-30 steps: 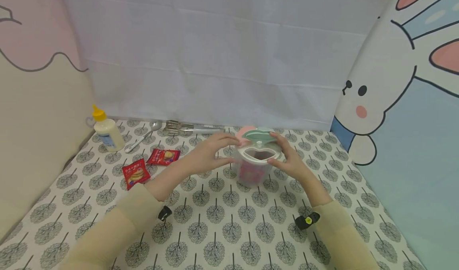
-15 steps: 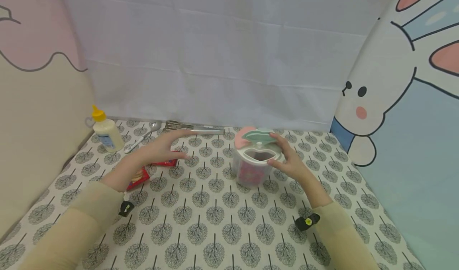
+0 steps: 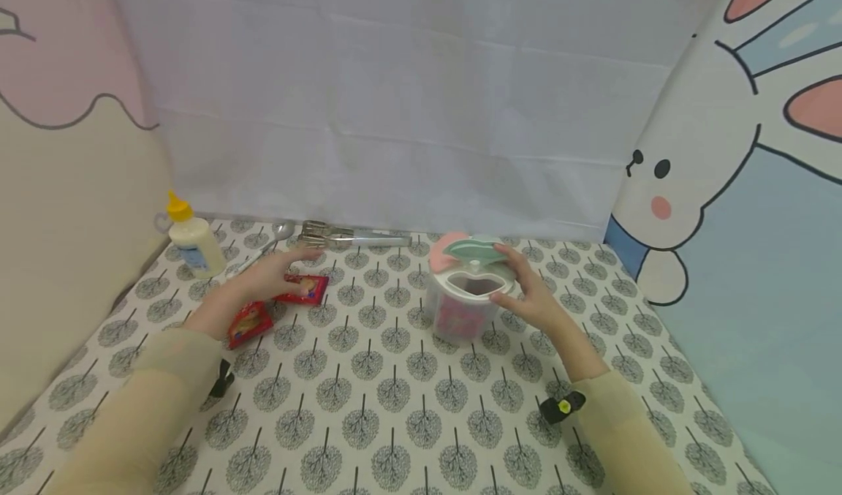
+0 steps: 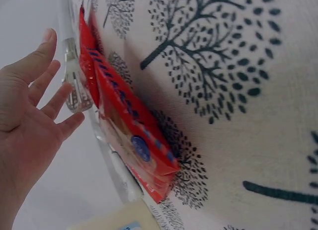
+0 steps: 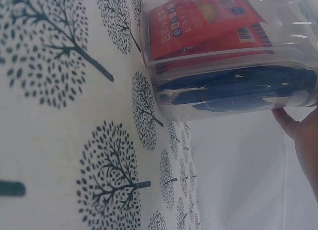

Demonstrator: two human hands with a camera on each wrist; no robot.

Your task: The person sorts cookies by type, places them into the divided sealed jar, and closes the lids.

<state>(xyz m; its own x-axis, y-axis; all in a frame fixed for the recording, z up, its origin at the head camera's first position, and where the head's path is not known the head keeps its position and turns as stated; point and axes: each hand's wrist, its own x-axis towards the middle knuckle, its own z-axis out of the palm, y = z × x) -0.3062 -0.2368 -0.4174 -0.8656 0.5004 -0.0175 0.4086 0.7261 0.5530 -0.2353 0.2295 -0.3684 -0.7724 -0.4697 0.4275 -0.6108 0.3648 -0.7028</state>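
Observation:
My left hand (image 3: 268, 276) hovers over two red biscuit packets, its fingers spread and holding nothing. One packet (image 3: 305, 289) lies just beyond the hand, and the other packet (image 3: 250, 323) is partly hidden by it. In the left wrist view, the fingers are apart from the nearer packet (image 4: 129, 133). On the right, a clear storage container (image 3: 458, 319) stands upright, with its green flap (image 3: 475, 250) raised over an opening. My right hand (image 3: 534, 297) grips its lid between thumb and fingers. Through its wall show red packets (image 5: 198, 26) and dark blue ones (image 5: 233, 86).
A glue-like bottle with a yellow cap (image 3: 197, 246) stands at the back left. Beside it lies a spoon (image 3: 281, 232), partly behind the left hand. Metal tongs (image 3: 375, 239) lie along the back edge, before a white curtain (image 3: 395, 115).
My left hand has left the container and moved left to above the red packets. The right hand stays on the container, and the green flap remains raised.

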